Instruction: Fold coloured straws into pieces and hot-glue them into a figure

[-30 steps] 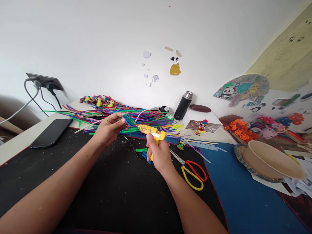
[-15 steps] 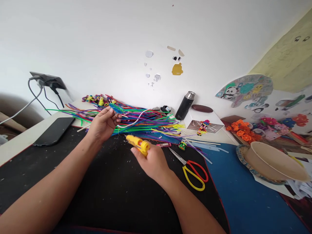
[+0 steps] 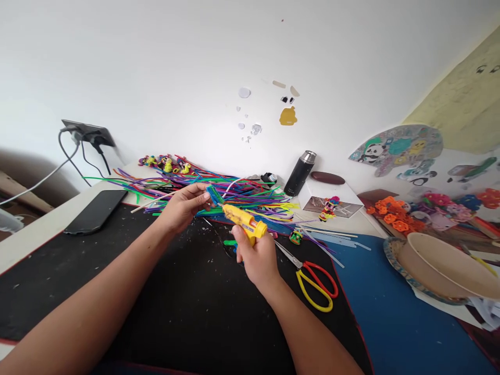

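I have my right hand (image 3: 255,255) wrapped around the yellow glue gun (image 3: 244,221), nozzle just at the small blue piece (image 3: 214,196) pinched in my left hand (image 3: 183,205). Both hover over the black mat (image 3: 175,307) (scissors (image 3: 310,278) lie nearby), before the pipe cleaners (image 3: 219,190).

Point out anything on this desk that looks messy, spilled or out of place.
White flecks and scraps litter the black mat under the hands. The pipe cleaners lie in a loose, tangled heap along the wall. The scissors lie open beside the right hand, which grips a yellow glue gun.
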The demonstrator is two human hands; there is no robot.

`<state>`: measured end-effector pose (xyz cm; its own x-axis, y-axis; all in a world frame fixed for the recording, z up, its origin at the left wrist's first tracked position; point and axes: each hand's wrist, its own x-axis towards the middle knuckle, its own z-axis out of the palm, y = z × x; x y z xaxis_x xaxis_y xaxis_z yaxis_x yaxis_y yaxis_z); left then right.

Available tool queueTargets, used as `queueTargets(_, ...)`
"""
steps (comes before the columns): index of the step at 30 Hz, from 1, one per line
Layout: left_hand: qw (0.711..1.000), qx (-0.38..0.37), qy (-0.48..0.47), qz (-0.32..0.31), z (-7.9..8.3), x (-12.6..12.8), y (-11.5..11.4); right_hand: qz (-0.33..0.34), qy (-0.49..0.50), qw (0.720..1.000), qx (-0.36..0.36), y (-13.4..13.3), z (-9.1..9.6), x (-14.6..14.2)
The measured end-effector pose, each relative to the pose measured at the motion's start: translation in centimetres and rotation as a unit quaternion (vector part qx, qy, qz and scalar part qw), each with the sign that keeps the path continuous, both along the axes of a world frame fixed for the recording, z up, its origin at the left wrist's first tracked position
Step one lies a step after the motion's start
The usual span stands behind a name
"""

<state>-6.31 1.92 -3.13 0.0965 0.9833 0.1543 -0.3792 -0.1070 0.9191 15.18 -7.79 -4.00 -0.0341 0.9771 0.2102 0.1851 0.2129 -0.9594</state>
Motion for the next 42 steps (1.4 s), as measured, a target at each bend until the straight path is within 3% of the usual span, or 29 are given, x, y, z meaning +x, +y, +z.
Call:
queueTargets(6, 0.997, 0.037, 0.070, -0.021, -0.1, 0.7, -0.5, -0.008, 0.103, 0.994, -0.039, 0.5, 0.3, 0.2)
queueTargets(25, 0.990, 0.056, 0.112, -0.062, 0.2, 1.1, -0.9, -0.006, 0.080, 0.995, -0.052, 0.3, 0.6, 0.3)
queueTargets(42, 0.995, 0.049, 0.083, -0.030, 0.1, 1.1, -0.9, -0.007, 0.069, 0.996, -0.053, 0.3, 0.6, 0.3)
